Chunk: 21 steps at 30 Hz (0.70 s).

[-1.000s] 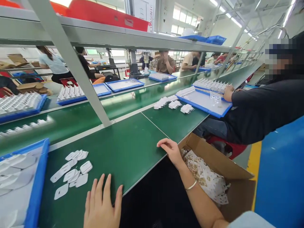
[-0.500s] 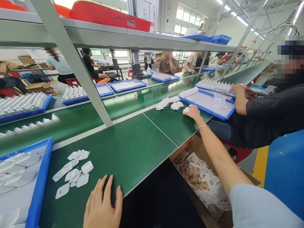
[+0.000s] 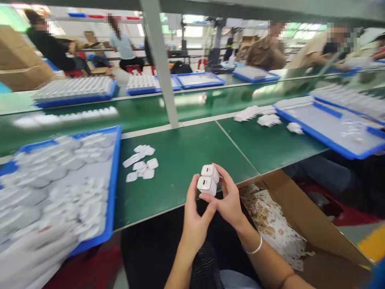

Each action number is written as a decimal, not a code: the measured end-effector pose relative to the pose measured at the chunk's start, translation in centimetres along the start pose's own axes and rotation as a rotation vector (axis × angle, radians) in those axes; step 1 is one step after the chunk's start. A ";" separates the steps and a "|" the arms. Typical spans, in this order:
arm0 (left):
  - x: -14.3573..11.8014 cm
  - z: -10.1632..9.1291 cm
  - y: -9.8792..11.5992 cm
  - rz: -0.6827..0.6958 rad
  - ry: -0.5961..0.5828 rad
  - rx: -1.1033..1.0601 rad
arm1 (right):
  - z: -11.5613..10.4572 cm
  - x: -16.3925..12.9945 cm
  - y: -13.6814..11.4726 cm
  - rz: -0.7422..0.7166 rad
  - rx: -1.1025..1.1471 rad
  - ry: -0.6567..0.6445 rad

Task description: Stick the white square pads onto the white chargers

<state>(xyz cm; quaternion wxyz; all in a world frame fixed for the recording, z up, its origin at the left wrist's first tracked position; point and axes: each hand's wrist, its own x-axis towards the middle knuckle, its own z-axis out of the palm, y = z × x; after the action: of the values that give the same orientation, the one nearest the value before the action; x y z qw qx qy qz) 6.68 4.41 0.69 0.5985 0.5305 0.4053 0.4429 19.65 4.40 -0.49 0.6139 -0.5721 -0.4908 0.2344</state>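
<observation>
Two small white charger blocks [image 3: 207, 180], held together above the near edge of the green worktable [image 3: 186, 160], directly in front of the person's body. Each block is a rounded-corner cube of glossy white plastic; the face turned toward the camera carries one small dark oval port. They sit one behind the other, touching, the nearer one lower. Left hand [image 3: 195, 216] curls up from below, thumb and fingertips closed on the nearer block. Right hand [image 3: 230, 200], a thin pale bangle at the wrist, wraps the far side, fingers pressed against both blocks. No brand, label or writing is legible on the blocks; the picture is motion-blurred. On the table left of the hands, well apart from them, lies a loose cluster of flat white plastic plates [image 3: 141, 162]. Further left a blue tray [image 3: 116, 168] holds many white parts, too blurred to tell apart. Right of the hands, below table level, an open cardboard box [image 3: 303, 216] holds scraps of printed paper. Another blue tray [image 3: 325, 140] sits on the table at right, with small piles of white parts [image 3: 257, 114] beside it. Across the table, blurred co-workers sit.
</observation>
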 end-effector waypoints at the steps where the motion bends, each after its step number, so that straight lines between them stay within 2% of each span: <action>1: -0.1 0.2 0.2 -0.051 -0.013 -0.105 | 1.5 -1.4 -0.6 0.008 0.077 0.014; 4: -0.5 -0.5 0.9 -0.106 0.023 -0.312 | 4.2 -3.8 -1.4 0.032 0.201 0.006; 7: -1.3 -2.0 1.4 -0.053 0.112 -0.367 | 5.5 -4.4 -1.1 -0.033 0.215 -0.105; 10: -1.6 -3.3 1.5 -0.009 0.212 -0.379 | 6.2 -4.7 -0.9 -0.149 0.187 -0.196; 12: -1.5 -4.0 1.5 -0.030 0.233 -0.355 | 6.7 -5.0 -0.8 -0.189 0.171 -0.190; 14: -1.3 -4.5 1.7 -0.066 0.233 -0.289 | 7.1 -5.2 -0.7 -0.194 0.170 -0.154; 17: -1.1 -5.3 2.1 -0.065 0.325 -0.196 | 7.8 -5.3 -0.5 -0.189 0.180 -0.137; 19: -1.1 -5.7 2.6 -0.060 0.379 -0.214 | 8.1 -5.2 -0.5 -0.197 0.160 -0.162; 21: -1.1 -6.0 3.0 -0.071 0.364 -0.290 | 8.4 -5.1 -0.6 -0.214 0.127 -0.202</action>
<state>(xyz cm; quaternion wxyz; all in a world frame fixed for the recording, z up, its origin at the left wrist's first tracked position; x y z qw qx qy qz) 0.32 5.14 3.06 0.6005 0.3360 0.4571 0.5636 10.08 3.90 -2.79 0.6178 -0.4500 -0.5925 0.2544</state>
